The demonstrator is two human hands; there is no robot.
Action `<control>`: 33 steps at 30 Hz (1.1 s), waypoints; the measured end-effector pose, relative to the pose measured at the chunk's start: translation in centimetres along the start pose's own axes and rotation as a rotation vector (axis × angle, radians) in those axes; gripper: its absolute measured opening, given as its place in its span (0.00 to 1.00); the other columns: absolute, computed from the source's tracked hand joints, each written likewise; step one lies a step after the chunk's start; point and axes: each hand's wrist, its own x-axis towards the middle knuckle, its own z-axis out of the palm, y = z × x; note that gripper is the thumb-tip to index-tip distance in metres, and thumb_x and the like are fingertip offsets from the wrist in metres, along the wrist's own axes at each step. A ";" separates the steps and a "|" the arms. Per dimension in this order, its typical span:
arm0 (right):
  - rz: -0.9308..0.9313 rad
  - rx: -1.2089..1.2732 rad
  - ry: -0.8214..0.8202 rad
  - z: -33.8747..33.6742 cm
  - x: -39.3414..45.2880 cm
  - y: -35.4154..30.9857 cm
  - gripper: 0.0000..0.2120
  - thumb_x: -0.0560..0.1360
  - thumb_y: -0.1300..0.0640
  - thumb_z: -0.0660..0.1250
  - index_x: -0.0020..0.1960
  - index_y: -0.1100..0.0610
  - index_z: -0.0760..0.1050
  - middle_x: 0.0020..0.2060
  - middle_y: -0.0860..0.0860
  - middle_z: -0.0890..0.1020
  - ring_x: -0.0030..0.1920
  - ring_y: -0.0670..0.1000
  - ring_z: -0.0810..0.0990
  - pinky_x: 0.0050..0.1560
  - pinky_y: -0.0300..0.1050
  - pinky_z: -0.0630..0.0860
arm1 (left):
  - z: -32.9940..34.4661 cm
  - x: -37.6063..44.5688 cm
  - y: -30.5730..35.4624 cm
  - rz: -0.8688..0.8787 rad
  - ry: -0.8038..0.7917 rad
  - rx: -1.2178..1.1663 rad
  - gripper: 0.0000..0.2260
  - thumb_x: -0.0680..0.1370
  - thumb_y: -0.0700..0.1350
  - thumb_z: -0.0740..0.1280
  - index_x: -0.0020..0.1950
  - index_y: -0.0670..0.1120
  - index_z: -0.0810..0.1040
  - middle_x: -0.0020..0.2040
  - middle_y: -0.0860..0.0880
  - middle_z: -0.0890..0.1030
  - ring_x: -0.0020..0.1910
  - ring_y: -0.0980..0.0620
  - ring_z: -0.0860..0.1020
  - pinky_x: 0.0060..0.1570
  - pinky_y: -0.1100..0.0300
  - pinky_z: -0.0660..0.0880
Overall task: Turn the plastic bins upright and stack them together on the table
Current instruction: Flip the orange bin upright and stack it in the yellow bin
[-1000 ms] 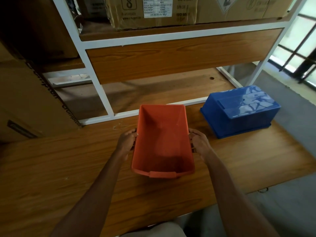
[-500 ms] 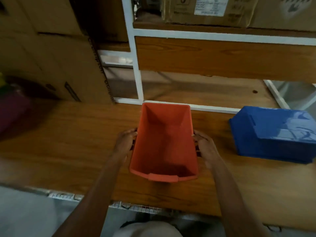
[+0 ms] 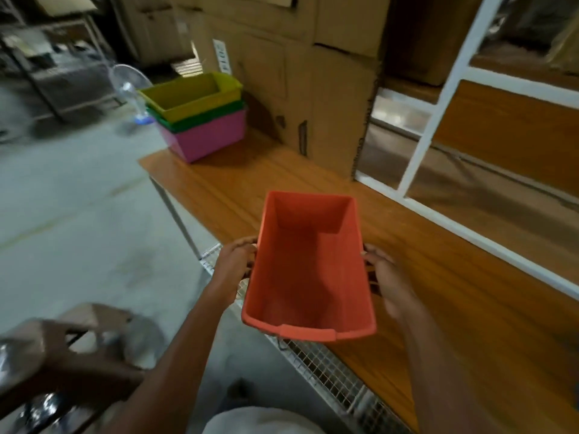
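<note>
I've got the orange rectangular plastic bin [image 3: 308, 267] upright between both hands, its open mouth facing up at me, and there is nothing inside it, just bare orange walls and floor. My left hand [image 3: 235, 264] grasps the left long wall, fingers curled onto the side; my right hand [image 3: 386, 278] grasps the right long wall the same way. The bin hangs over the near edge of the wooden table [image 3: 438, 277], above the wire mesh [image 3: 329, 368] running along that edge. Far down the table's left end sits a stack of three upright bins: a yellow plastic bin [image 3: 191, 95] on top and hollow as far as I can see, nested in a green plastic bin [image 3: 200, 118], nested in a pink plastic bin [image 3: 210, 137]. Cardboard boxes [image 3: 313, 89] stand just behind that stack.
</note>
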 end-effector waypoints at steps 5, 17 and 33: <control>-0.044 -0.027 -0.093 6.8 -0.2 -2.7 0.15 0.85 0.48 0.60 0.70 0.46 0.77 0.50 0.54 0.88 0.49 0.55 0.86 0.49 0.52 0.79 | -6.4 -0.2 1.2 -0.007 0.123 -0.071 0.13 0.80 0.39 0.63 0.53 0.51 0.86 0.40 0.48 0.87 0.37 0.50 0.82 0.38 0.56 0.80; -0.144 0.058 -0.080 22.4 5.2 -12.2 0.11 0.82 0.53 0.64 0.60 0.49 0.83 0.38 0.47 0.84 0.36 0.48 0.79 0.37 0.44 0.72 | -21.6 8.4 9.1 0.136 0.091 -0.068 0.11 0.81 0.40 0.63 0.54 0.48 0.85 0.43 0.47 0.86 0.36 0.53 0.83 0.38 0.58 0.80; -0.369 0.191 0.045 32.9 18.1 -31.1 0.08 0.75 0.53 0.69 0.45 0.49 0.88 0.33 0.47 0.84 0.30 0.46 0.78 0.34 0.43 0.70 | -29.3 27.0 25.1 0.326 0.056 -0.134 0.13 0.80 0.44 0.64 0.56 0.36 0.82 0.43 0.42 0.82 0.42 0.47 0.82 0.41 0.57 0.79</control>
